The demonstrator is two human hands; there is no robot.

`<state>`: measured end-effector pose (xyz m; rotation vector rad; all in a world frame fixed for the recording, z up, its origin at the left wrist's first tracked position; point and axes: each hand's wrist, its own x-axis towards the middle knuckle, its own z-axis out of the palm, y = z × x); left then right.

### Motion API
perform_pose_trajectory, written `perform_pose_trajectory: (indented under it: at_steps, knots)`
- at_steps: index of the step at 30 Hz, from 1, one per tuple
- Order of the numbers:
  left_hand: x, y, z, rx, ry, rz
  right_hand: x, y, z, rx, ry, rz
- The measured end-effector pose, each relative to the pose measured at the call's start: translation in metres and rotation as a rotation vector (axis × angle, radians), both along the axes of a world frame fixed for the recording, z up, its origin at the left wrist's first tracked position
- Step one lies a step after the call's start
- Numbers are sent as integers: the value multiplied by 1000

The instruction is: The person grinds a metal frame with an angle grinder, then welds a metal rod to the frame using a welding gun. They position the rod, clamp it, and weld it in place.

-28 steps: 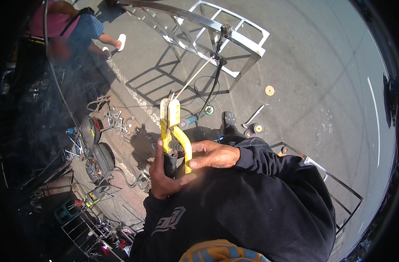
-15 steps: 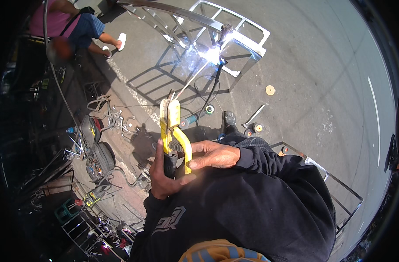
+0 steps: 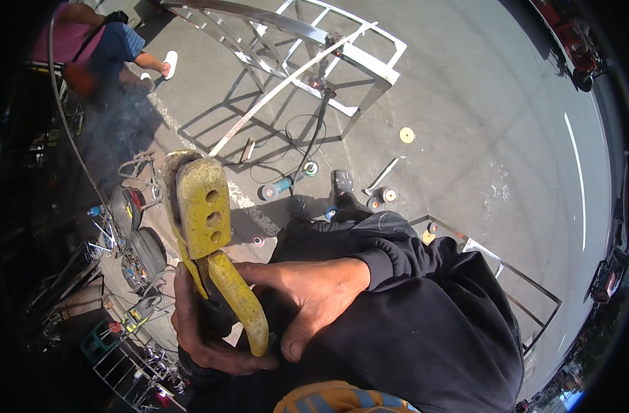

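The left hand (image 3: 198, 344) wraps a yellow electrode holder (image 3: 204, 206); the right hand (image 3: 321, 292), grip unclear, lies beside its lever (image 3: 240, 303); a welding rod (image 3: 260, 107) points far right.

Left fingers (image 3: 184, 303) curl upright while right fingers (image 3: 260, 274) point left

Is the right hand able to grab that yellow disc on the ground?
Probably not from here: the yellow disc lies on the ground beyond the shoe, while the right hand is up by the yellow holder. Nothing seems to cover the disc, though.
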<state>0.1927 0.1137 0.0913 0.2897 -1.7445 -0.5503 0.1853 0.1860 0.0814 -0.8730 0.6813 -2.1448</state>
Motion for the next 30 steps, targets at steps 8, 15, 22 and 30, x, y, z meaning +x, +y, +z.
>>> perform_pose_trajectory:
  at_steps: [8,15,22,30]
  knots:
    - [16,-59,61,-20,-616,-909,2,14,6,51,-192,27]
    - [30,-111,70,-209,-1043,-1160,2,15,3,-12,-210,33]
    - [48,-143,56,-128,-1094,-1243,2,19,0,16,-184,35]
    - [39,-129,78,-147,-1258,-1164,3,17,-5,98,-127,-12]
